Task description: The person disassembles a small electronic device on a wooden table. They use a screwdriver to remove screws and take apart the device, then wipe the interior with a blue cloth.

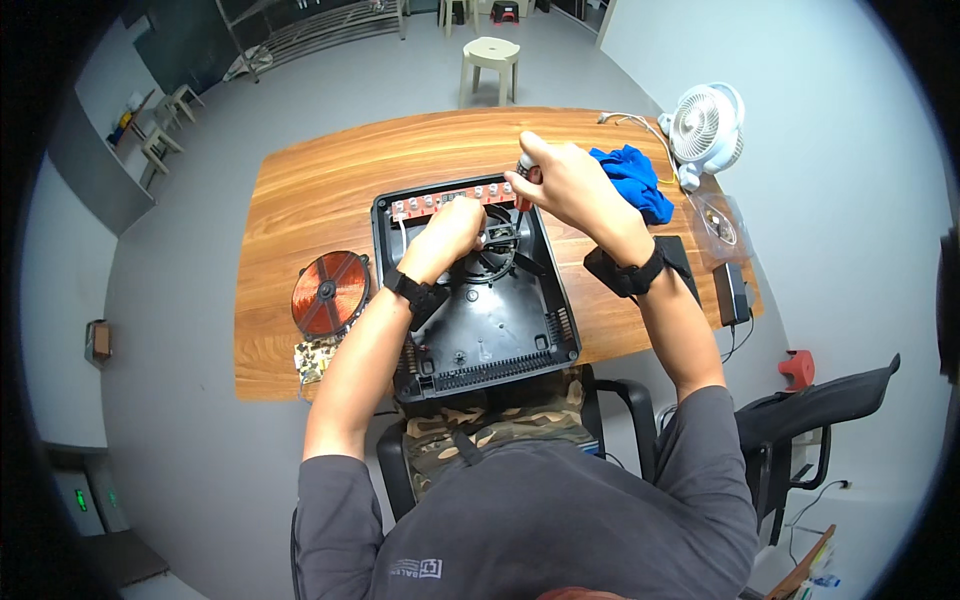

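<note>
An open black plastic induction cooker housing [480,330] lies at the table's near edge. In its upper half is a round fan opening [490,268] with dark blades. My left hand [447,238] reaches over the housing, fingers closed at the end of a small grey frame-shaped part [499,234] above the fan. My right hand [578,190] grips a screwdriver [524,186] with a red and dark handle, held upright, its shaft pointing down to that part. Where the tip meets it is too small to tell. A red control board [425,205] runs along the housing's far edge.
Left of the housing lie a round copper coil [328,292] and a circuit board [314,360]. On the right are a blue cloth [634,184], a white fan [706,128], a clear tray [718,228] and a black adapter box [733,293]. A stool [490,55] stands beyond the table.
</note>
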`<move>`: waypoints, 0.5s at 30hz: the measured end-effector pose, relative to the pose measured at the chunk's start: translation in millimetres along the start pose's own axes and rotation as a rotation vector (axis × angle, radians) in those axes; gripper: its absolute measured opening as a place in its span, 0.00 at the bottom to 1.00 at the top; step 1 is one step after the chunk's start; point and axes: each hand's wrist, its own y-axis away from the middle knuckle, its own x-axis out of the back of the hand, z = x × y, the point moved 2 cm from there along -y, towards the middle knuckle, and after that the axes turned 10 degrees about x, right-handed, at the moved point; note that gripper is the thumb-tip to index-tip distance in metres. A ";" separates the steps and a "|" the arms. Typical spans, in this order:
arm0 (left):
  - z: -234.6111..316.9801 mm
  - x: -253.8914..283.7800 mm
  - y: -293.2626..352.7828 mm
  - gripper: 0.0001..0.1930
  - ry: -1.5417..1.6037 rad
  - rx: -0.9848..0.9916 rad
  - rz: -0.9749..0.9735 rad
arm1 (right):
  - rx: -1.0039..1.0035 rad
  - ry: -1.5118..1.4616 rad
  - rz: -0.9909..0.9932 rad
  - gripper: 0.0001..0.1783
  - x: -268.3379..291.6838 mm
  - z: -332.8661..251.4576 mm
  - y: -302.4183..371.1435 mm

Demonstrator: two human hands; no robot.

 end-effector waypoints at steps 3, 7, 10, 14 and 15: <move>-1.1 -1.5 -1.6 0.16 0.029 -0.012 -0.002 | -0.014 0.095 -0.031 0.21 0.6 1.2 -1.7; -1.0 1.1 1.6 0.15 0.055 -0.006 -0.001 | -0.123 0.131 -0.125 0.21 7.8 -2.1 -6.4; 2.8 4.1 2.1 0.15 0.065 0.018 -0.030 | -0.080 0.127 -0.092 0.23 5.4 8.7 -6.1; 4.4 5.5 1.6 0.16 0.024 -0.022 -0.037 | -0.023 0.095 -0.122 0.19 7.3 12.4 -4.4; 3.4 5.5 2.4 0.16 0.031 -0.019 -0.033 | -0.044 0.038 -0.135 0.13 9.2 11.9 -6.2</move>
